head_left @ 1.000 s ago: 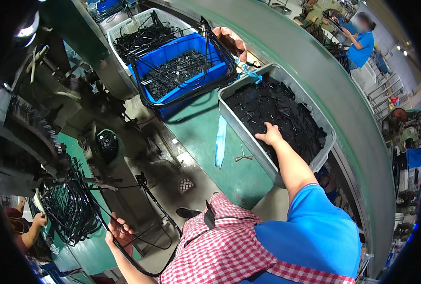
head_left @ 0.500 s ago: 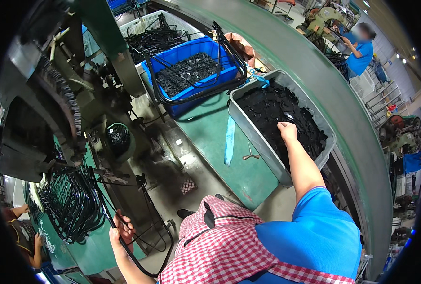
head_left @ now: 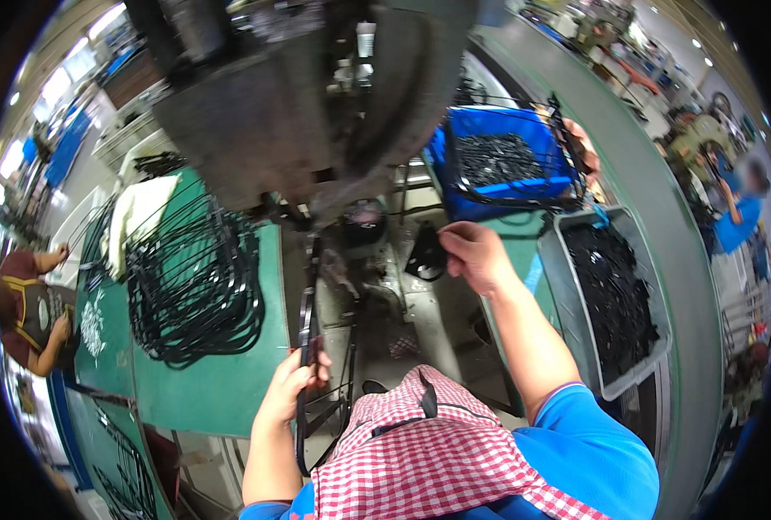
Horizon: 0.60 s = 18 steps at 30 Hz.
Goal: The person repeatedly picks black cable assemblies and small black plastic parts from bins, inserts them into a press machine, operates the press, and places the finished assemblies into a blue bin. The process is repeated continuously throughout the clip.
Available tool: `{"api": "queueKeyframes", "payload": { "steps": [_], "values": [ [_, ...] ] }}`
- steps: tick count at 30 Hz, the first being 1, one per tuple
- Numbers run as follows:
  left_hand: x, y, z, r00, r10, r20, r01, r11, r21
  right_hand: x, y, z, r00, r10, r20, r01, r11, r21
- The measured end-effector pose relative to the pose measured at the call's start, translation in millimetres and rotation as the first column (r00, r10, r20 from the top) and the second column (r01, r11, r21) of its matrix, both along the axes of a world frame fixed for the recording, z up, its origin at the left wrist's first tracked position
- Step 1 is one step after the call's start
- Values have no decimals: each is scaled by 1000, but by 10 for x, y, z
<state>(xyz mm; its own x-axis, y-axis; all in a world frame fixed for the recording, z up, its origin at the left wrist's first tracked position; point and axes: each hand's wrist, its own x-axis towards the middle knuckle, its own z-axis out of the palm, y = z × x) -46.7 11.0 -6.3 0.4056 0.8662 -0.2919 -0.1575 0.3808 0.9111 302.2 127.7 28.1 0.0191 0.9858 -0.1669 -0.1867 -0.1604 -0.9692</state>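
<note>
My left hand [head_left: 292, 381] is closed around one side of a black wire-and-tube frame [head_left: 305, 322], which stands roughly upright in front of my apron. Between the fingertips of my right hand [head_left: 481, 258] is a small flat black plate [head_left: 426, 253], blurred at its edges. Both hands are just below a large dark press machine [head_left: 255, 121], whose body hides the upper end of the frame. A round holder [head_left: 364, 222] sits under the machine, behind the frame.
On the left, a green table [head_left: 221, 407] bears a pile of black frames [head_left: 196, 295]. At right stand a grey bin [head_left: 663, 334] of black plates and a blue crate [head_left: 468, 208] of small parts. Co-workers appear at far left [head_left: 30, 303] and far right [head_left: 741, 217].
My right hand has left the grey bin and come left to the press with a black plate. The frame in my left hand is turned more upright, and my view has swung left.
</note>
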Motion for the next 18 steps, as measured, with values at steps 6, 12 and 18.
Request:
{"api": "queueKeyframes", "payload": {
  "steps": [6,12,18],
  "values": [
    [-68,44,69,1000,-29,-8,30,998,56,-1219,440,64,961,238,-138,-231,971,69],
    [-142,81,7,995,-73,-72,79,993,86,-1380,673,46,962,227,154,-234,972,28],
    [-101,102,-17,998,-49,-33,52,996,77,-1300,642,299,871,348,346,-366,930,-14]
  ]
}}
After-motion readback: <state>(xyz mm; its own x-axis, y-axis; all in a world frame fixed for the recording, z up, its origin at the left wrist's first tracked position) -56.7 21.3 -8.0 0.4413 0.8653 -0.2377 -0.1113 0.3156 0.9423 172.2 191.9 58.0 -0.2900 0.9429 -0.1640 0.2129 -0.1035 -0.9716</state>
